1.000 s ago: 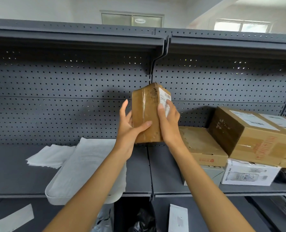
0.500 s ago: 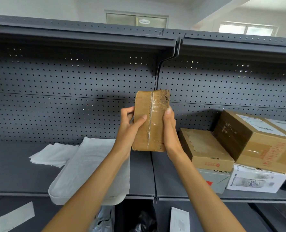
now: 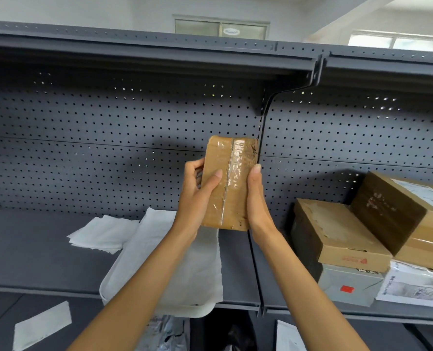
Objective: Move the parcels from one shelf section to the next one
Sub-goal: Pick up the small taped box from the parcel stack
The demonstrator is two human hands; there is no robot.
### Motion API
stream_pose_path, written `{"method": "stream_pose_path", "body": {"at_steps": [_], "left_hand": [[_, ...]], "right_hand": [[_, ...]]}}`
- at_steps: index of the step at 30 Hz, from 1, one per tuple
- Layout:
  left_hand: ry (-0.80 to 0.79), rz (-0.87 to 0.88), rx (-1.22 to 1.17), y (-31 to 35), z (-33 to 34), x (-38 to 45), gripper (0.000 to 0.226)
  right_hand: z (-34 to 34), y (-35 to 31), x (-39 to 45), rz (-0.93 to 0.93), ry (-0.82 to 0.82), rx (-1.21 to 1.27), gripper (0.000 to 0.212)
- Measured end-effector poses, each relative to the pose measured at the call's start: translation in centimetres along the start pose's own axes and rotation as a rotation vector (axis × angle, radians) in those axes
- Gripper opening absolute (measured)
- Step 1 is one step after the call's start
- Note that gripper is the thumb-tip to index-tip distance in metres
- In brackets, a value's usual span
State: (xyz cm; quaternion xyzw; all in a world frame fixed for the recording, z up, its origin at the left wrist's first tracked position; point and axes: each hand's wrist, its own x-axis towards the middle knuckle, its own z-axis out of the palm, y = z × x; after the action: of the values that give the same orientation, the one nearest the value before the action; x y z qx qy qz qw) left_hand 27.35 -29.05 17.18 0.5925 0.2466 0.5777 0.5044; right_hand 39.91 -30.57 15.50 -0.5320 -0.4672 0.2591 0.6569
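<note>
On the left shelf section (image 3: 46, 249), a flat white sheet (image 3: 101, 234) lies near the middle, well back from the front edge. Just right of it, a large white mailer bag (image 3: 185, 269) overhangs the front edge, close to the divider post (image 3: 261, 148).

Your left hand (image 3: 197, 198) grips the left side of the brown taped parcel (image 3: 229, 183), thumb across its front face, fingers curled behind. The parcel stands upright in the air, above the shelf surface, in front of the divider between the two sections. A clear tape seam runs down its middle.

Your right hand (image 3: 257, 201) clasps the parcel's right edge, thumb along the front.

On the right shelf section (image 3: 276, 274): a brown box (image 3: 337, 236) rests tilted on a grey box (image 3: 349, 285). Further right, a bigger brown box (image 3: 407, 214) leans over a white printed box (image 3: 418, 285), near the front edge.
</note>
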Motion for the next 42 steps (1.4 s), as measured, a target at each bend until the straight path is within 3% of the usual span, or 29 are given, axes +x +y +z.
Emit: {"method": "stream_pose_path", "body": {"at_steps": [8, 12, 16, 22, 26, 35, 42], "left_hand": [[0.059, -0.003, 0.046, -1.3, -5.4, 3.3, 0.034], [0.182, 0.072, 0.103, -3.0, -7.9, 5.2, 0.038], [0.208, 0.079, 0.259, -4.7, -10.4, 7.7, 0.016], [0.059, -0.346, 0.253, -5.9, -12.3, 8.4, 0.030], [-0.103, -0.655, 0.008, -5.3, -14.3, 7.2, 0.048], [-0.056, -0.828, -0.245, -10.5, -16.7, 4.0, 0.038], [-0.113, -0.851, -0.134, -11.2, -16.2, 2.6, 0.023]], "right_hand": [[5.1, 1.1, 1.9, 0.116, -0.079, -0.025, 0.082], [7.0, -0.1, 2.3, 0.088, -0.067, -0.070, 0.067], [8.6, 0.7, 3.4, 0.074, -0.026, -0.316, 0.050], [10.7, 0.9, 3.0, 0.071, -0.015, -0.675, 0.056], [11.4, 1.0, 2.8, 0.124, -0.065, -0.824, 0.052], [13.0, 4.3, 0.7, 0.202, -0.258, -1.081, 0.063], [12.4, 5.4, 0.2, 0.281, -0.365, -1.116, 0.064]]}}
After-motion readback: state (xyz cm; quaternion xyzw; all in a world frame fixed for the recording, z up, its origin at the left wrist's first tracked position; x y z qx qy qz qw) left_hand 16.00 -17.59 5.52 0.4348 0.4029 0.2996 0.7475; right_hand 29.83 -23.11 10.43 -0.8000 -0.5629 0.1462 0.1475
